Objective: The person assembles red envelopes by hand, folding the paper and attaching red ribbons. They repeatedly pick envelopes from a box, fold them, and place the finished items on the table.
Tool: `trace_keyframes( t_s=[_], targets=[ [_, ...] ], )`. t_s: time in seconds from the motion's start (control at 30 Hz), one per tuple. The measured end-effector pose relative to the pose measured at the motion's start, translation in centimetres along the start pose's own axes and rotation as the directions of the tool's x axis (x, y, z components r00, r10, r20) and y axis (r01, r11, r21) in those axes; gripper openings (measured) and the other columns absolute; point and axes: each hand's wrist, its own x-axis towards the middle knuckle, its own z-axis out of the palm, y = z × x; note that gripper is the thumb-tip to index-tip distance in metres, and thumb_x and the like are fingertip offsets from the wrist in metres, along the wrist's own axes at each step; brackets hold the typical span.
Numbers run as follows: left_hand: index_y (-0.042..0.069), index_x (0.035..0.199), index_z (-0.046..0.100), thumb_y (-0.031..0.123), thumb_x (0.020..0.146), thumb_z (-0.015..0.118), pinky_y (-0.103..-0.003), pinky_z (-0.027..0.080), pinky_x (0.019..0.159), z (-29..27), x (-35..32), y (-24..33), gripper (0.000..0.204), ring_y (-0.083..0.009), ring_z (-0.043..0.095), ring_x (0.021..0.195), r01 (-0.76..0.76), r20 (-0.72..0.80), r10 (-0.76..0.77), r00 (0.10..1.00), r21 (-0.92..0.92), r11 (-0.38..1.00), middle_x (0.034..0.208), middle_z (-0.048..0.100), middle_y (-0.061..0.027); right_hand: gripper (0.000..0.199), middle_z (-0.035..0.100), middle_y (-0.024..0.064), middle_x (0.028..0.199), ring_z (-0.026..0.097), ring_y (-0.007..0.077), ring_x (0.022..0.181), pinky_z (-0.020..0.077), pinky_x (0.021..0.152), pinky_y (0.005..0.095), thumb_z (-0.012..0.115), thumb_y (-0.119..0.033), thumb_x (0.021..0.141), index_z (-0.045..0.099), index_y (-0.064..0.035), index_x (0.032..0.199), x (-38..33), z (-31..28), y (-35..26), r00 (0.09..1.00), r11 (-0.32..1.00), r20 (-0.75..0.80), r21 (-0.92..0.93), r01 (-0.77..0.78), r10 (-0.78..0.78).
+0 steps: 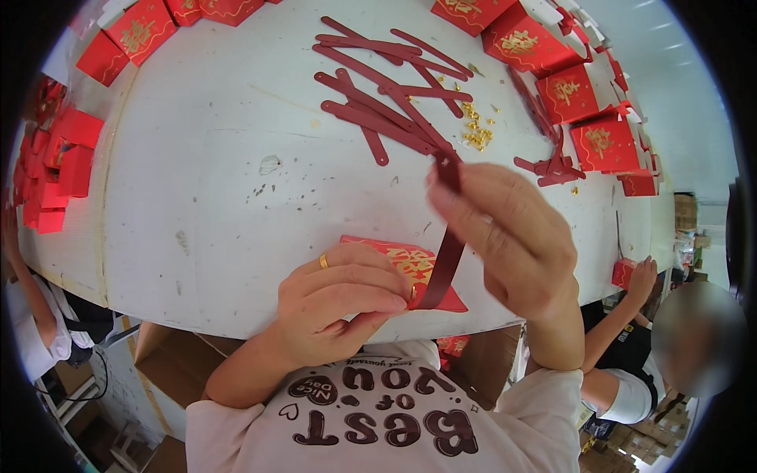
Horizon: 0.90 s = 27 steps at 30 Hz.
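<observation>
Near the table's front edge my left hand [347, 296] is closed on a red gift box [408, 254] with gold print, pressing it at its side. A dark red strap [446, 264] runs up from the box, its lower end beside a small gold fastener [412, 292] by my left fingertips. My right hand [512, 229] pinches the strap near its upper end, where a small cut hole shows. Beyond my hands lies a loose heap of dark red straps [394, 71]. Small gold fasteners [476, 135] are scattered beside that heap.
Red boxes with gold print line the far right [569, 91] and far left [140, 31] of the white table [213, 158]. More red boxes [72, 154] are piled at the left edge. Other people sit at both sides; one person's hand [643, 277] is beside a small red box.
</observation>
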Motion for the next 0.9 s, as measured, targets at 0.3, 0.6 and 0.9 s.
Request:
trace_keyframes(
  t_s=[0.3,0.6,0.9],
  targets=[
    [0.002,0.081,0.063,-0.01,0.065,0.069,-0.033,0.051,0.068,-0.2,0.0,0.1,0.021,-0.0233,0.062,0.078,0.034,0.017,-0.034,0.999,-0.032,0.999,0.083,0.065,-0.0087,0.031,0.065,0.0128,0.081,0.063,0.0187,0.068,0.0498,0.06,0.0261,0.063,0.013,0.068,0.068,-0.0004,0.096,-1.0,-2.0,-3.8,0.733,0.686,0.197,0.258,-0.68,0.652],
    [0.004,0.082,0.065,-0.007,0.062,0.072,-0.031,0.049,0.065,0.4,-0.2,0.3,0.024,-0.0206,0.061,0.075,0.067,-0.057,-0.068,0.996,-0.006,0.998,0.083,0.063,-0.0055,0.021,0.07,0.0091,0.08,0.068,0.0146,0.075,0.0539,0.069,0.0229,0.062,0.009,0.078,0.068,0.0007,0.096,-1.1,-1.4,-5.2,0.526,0.318,0.471,0.453,-0.833,0.708],
    [0.005,0.083,0.067,-0.008,0.062,0.074,-0.026,0.047,0.057,0.3,-0.2,0.8,0.025,-0.0169,0.058,0.071,0.114,-0.08,-0.112,0.99,0.022,0.993,0.087,0.052,-0.0053,0.021,0.07,0.0099,0.079,0.068,0.0142,0.073,0.0529,0.067,0.0227,0.061,0.01,0.079,0.068,0.0005,0.096,-1.1,-1.2,-5.4,0.547,0.33,0.441,0.478,-0.814,0.711]
  ],
)
